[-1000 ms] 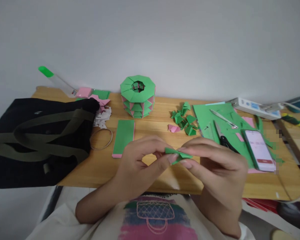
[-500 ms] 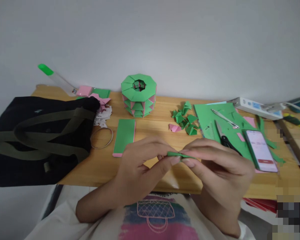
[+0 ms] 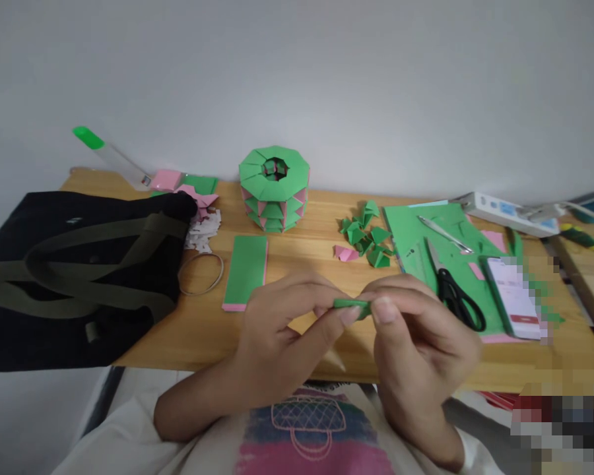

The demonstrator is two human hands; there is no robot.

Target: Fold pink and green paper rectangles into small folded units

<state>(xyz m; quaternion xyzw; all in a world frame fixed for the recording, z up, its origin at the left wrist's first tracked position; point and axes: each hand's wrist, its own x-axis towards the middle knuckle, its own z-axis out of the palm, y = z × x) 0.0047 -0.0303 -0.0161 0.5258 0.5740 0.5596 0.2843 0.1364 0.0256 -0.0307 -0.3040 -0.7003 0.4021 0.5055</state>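
Between my two hands is a small folded piece of green paper, held above the table's front part. My left hand pinches its left end between thumb and fingers. My right hand grips the right end, thumb pressed on the near side; part of the paper is hidden by the fingers. Behind my left hand lies a stack of green and pink paper strips. Beyond the hands are several small folded green pieces and a pink folded piece. Near the wall stands a round green and pink paper construction.
On the left lies a black bag, with a bangle-like ring beside it. Rightward are black scissors, a pen, green sheets, a phone and a power strip.
My right hand has turned, its thumb rising onto the paper's right end, which now bends downward. The scissors' handles have come into view. My left hand stays nearly in place.
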